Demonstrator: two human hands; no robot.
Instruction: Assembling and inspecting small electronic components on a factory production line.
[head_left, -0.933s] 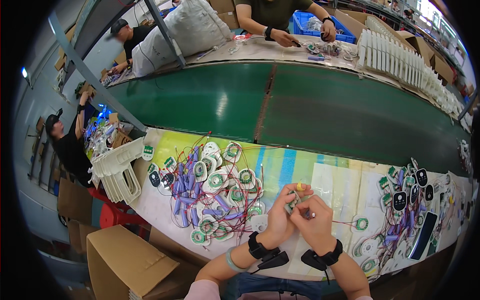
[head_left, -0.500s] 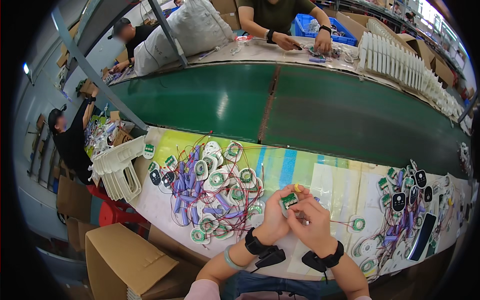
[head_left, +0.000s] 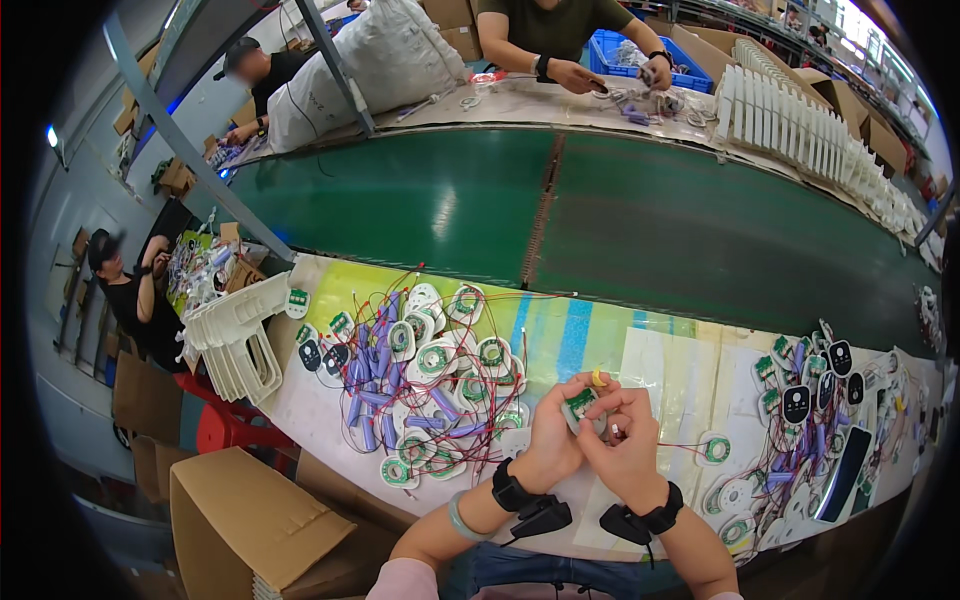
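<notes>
My left hand [head_left: 553, 440] is closed around a small white plastic housing with a green circuit board [head_left: 579, 403] in it, held above the near side of the table. A yellow band is on one of its fingers. My right hand [head_left: 628, 440] is pinched close against the board, thumb and forefinger at its edge. Between its fingers a small white plug [head_left: 614, 430] shows. Thin red wires [head_left: 675, 444] run from beside this hand to a white disc with a green ring board [head_left: 716, 449] on the table. What the right fingertips pinch is partly hidden.
At left lies a pile of purple cylindrical batteries [head_left: 372, 397] and ring boards with red wires. More panels and a dark glossy strip [head_left: 845, 473] lie right. A green conveyor belt [head_left: 400, 205] crosses beyond. A cardboard box [head_left: 250, 520] stands lower left. Co-workers sit beyond.
My right hand has shifted slightly and its fingers have curled closer over the board; the white plug shows more. Across the belt, a co-worker's hand has lifted. Another at far left has drawn an arm in.
</notes>
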